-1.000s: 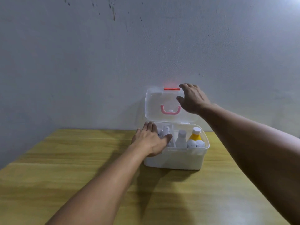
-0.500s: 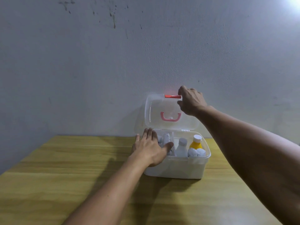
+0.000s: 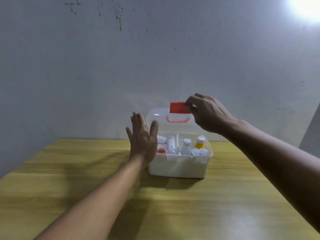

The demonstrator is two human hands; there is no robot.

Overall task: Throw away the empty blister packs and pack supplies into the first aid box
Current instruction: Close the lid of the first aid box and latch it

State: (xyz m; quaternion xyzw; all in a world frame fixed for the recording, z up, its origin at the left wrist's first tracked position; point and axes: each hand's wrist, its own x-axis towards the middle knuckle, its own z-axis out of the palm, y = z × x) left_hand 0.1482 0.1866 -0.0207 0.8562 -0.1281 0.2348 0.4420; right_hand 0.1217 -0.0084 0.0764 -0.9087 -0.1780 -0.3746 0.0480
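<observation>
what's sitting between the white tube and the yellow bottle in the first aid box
In the head view, a clear bottle with a white cap stands between the white tube and yellow bottle.

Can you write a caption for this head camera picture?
Right hand tips the lid over the packed first aid box.

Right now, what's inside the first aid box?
The first aid box holds a clear bottle, a yellow bottle, small white containers, a white tube and something pink. The left hand and the opaque walls hide the rest.
</observation>
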